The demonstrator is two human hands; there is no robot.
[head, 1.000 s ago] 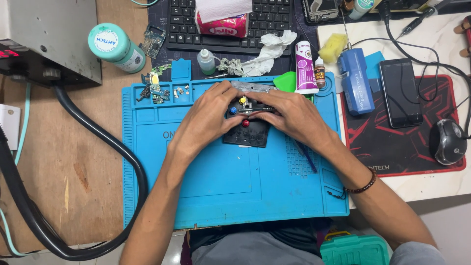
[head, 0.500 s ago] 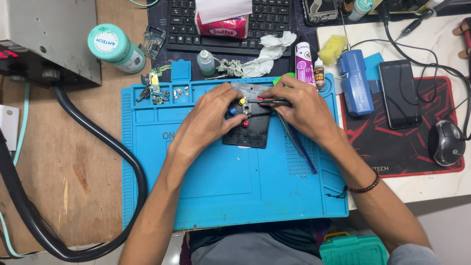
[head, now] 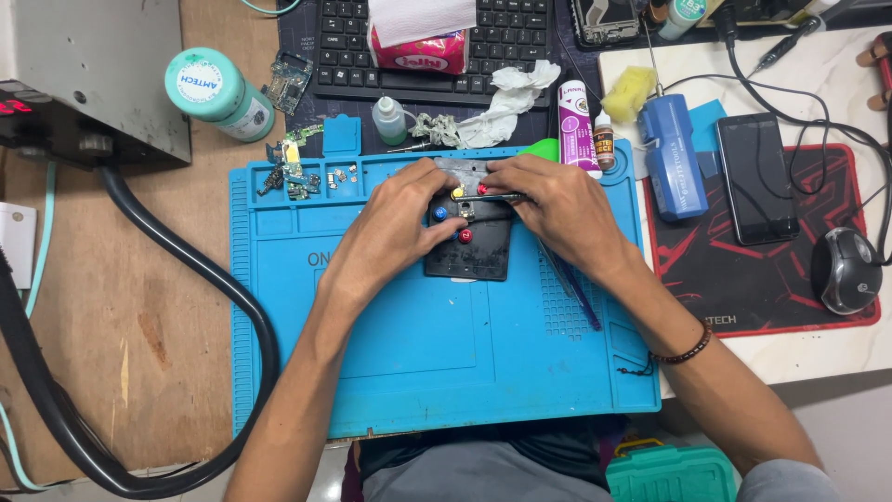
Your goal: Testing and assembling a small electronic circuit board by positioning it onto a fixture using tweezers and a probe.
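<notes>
A black board holder [head: 469, 256] with red, blue and yellow knobs lies on the blue work mat [head: 446, 344]. My left hand [head: 395, 232] rests on the holder's left side, fingers against its top edge. My right hand [head: 548, 204] is at the holder's top right and pinches a thin metal tool [head: 488, 197] that lies across the part clamped there. The clamped part is mostly hidden by my fingers.
Small circuit parts [head: 293, 172] sit in the mat's top-left trays. Behind the mat are a keyboard [head: 418, 46], a small bottle [head: 388, 119], crumpled tissue [head: 506, 98] and a teal jar [head: 218, 93]. A black hose [head: 214, 288] curves on the left. Phone [head: 754, 177], blue case [head: 671, 153] and mouse [head: 844, 270] are right.
My right hand has shifted slightly up and right along the holder's top edge with the metal tool. My left hand stays on the holder's left side.
</notes>
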